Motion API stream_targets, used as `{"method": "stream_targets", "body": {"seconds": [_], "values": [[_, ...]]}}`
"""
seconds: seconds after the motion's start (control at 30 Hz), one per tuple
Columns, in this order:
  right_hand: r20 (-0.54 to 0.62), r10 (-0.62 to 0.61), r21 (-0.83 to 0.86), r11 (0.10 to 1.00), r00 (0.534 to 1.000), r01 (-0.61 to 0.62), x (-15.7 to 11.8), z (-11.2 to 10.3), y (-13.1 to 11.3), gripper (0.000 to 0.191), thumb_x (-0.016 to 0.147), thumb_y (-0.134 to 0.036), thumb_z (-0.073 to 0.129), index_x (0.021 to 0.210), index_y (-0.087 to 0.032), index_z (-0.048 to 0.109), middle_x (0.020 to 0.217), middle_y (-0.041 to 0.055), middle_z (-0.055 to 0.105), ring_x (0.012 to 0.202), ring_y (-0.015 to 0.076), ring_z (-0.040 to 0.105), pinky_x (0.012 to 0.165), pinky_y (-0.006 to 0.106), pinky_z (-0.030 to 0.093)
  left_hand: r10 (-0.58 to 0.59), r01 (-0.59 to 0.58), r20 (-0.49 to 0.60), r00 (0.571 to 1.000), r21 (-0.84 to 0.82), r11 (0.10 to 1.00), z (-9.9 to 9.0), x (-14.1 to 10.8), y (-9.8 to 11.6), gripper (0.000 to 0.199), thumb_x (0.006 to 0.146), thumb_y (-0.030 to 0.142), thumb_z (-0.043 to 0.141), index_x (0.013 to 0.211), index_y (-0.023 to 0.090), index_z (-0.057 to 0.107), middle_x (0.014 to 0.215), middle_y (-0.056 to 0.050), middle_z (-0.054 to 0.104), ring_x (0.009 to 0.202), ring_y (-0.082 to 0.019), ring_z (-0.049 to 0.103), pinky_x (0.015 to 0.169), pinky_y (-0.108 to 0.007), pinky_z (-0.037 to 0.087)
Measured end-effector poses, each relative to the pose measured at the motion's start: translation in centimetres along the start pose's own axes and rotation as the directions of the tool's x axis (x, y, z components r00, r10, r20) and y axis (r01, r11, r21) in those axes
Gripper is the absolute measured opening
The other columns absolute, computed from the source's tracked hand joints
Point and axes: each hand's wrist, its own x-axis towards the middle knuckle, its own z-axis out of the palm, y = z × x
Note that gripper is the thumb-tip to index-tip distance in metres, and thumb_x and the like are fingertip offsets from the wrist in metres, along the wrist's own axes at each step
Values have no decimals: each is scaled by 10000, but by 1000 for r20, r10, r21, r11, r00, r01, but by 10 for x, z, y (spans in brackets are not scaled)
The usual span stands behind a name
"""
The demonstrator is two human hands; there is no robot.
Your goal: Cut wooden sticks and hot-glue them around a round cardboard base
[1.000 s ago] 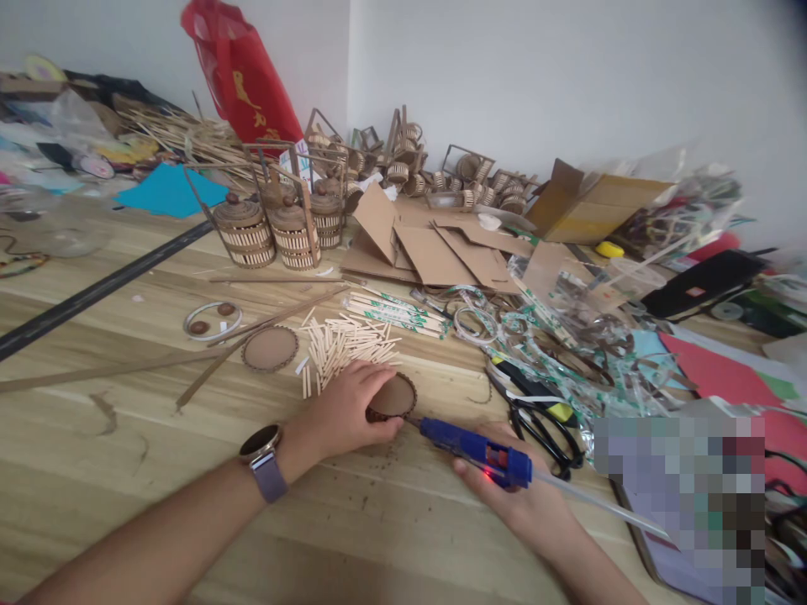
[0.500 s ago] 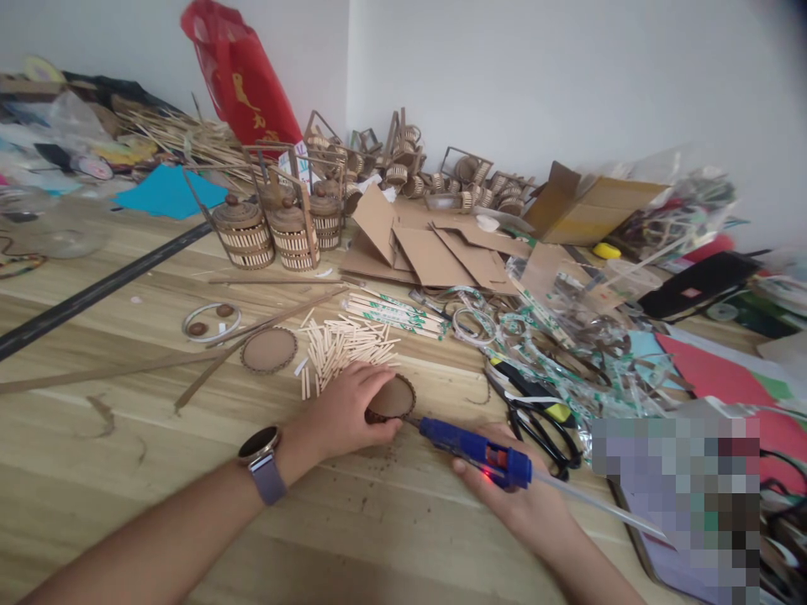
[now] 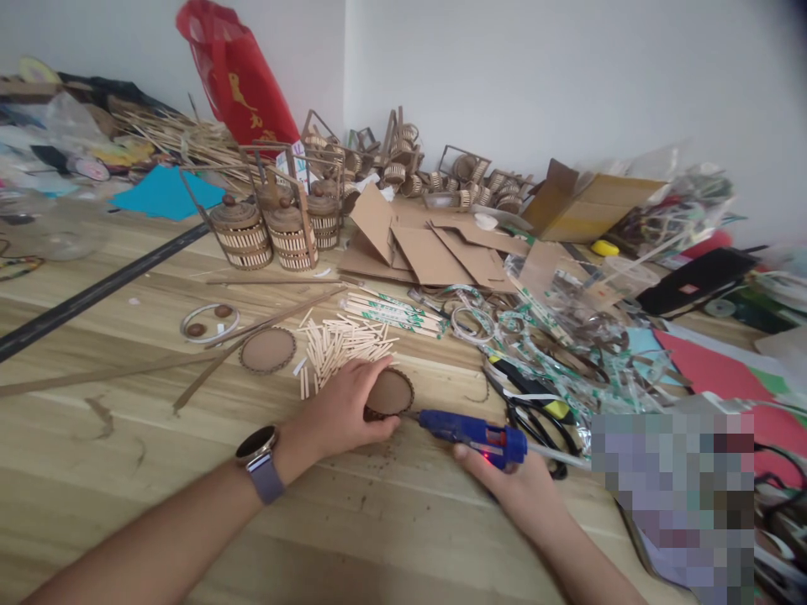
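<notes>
Thumb and fingers of my left hand [image 3: 344, 410] curl round the left side of a small round cardboard disc with a raised brown rim [image 3: 391, 392], which rests on the wooden table. My right hand [image 3: 520, 483] grips a blue hot glue gun [image 3: 472, 435] with its red light lit. The gun's nozzle points left, close to the disc's lower right rim; whether it touches I cannot tell. A glue stick trails from its back. Behind my left hand lies a heap of short cut wooden sticks [image 3: 340, 343]. A second rimmed disc [image 3: 267, 350] lies to the left.
Black-handled scissors [image 3: 539, 420] lie right of the glue gun, near tangled wrappers [image 3: 523, 336]. Cardboard sheets [image 3: 435, 248] and small lidded stick baskets [image 3: 243, 234] stand behind. Long brown strips [image 3: 208, 353] lie at left. A blurred-out flat object [image 3: 674, 496] is at lower right.
The glue gun's back end has swung up slightly and my right hand with it, while the nozzle stays near the disc's rim. My left hand keeps its hold; the view has shifted slightly.
</notes>
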Motion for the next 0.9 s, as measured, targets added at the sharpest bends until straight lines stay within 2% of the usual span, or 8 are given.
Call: {"method": "stream_targets", "body": {"seconds": [0.17, 0.27, 0.37, 0.43, 0.53, 0.63, 0.77, 0.9], "values": [[-35, 250, 350, 910, 968, -223, 9, -5, 2, 428, 675, -582, 730, 692, -158, 680, 683, 47, 685, 576, 153, 568, 526, 249, 446, 2, -1, 60, 998, -22, 1000, -3, -1, 4, 741, 714, 299, 700, 1364, 168, 369, 1305, -152, 545, 1222, -317, 494, 1042, -485, 414], [121, 335, 537, 770, 934, -345, 18, -15, -2, 431, 628, -516, 804, 804, -139, 691, 691, 36, 667, 522, 108, 524, 460, 206, 398, 26, -22, 113, 993, -30, 999, -6, 0, 9, 720, 702, 291, 712, 1337, 191, 388, 1315, -139, 537, 1224, -313, 489, 1040, -483, 414], [274, 368, 580, 673, 888, -458, 27, -25, -2, 411, 553, -399, 865, 826, -153, 681, 708, 41, 677, 633, 149, 619, 587, 239, 489, 97, -90, 165, 981, -54, 995, -8, -1, 10, 609, 698, 286, 725, 1238, 186, 461, 1285, -133, 558, 1223, -305, 484, 1042, -466, 410], [268, 353, 494, 748, 896, -443, 31, -32, 2, 345, 597, -409, 820, 797, -173, 668, 734, 48, 692, 686, 180, 647, 651, 278, 506, 157, -144, 211, 965, -75, 987, -8, -2, 10, 541, 699, 295, 735, 1170, 177, 497, 1278, -135, 563, 1233, -305, 472, 1043, -452, 407], [95, 275, 22, 960, 957, -279, 33, -42, 7, 255, 737, -445, 669, 757, -190, 675, 712, 51, 694, 655, 214, 636, 615, 313, 477, 229, -210, 267, 936, -97, 973, -7, -3, 9, 512, 707, 327, 742, 1141, 183, 513, 1298, -129, 555, 1245, -308, 460, 1047, -444, 400], [-107, -53, -535, 845, 993, -13, 31, -44, 3, 235, 840, -374, 561, 770, -193, 695, 767, 89, 706, 708, 253, 627, 660, 357, 459, 256, -238, 289, 922, -96, 967, -5, -4, 10, 518, 711, 352, 750, 1139, 176, 518, 1305, -132, 556, 1245, -310, 462, 1049, -439, 398], [127, -442, -699, 596, 888, 396, 38, -24, -22, 221, 915, -252, 505, 810, -181, 687, 786, 95, 698, 746, 240, 603, 708, 351, 453, 279, -264, 298, 913, -91, 960, -4, -4, 11, 539, 700, 340, 765, 1145, 152, 523, 1323, -149, 549, 1240, -309, 471, 1057, -441, 392], [387, -401, -626, 547, 830, 556, 69, 10, -54, 180, 925, -143, 501, 924, -163, 679, 884, 85, 709, 851, 208, 623, 767, 293, 446, 289, -273, 294, 911, -95, 957, -2, -4, 11, 555, 683, 323, 766, 1152, 147, 529, 1333, -158, 543, 1251, -318, 472, 1065, -447, 387]]}}
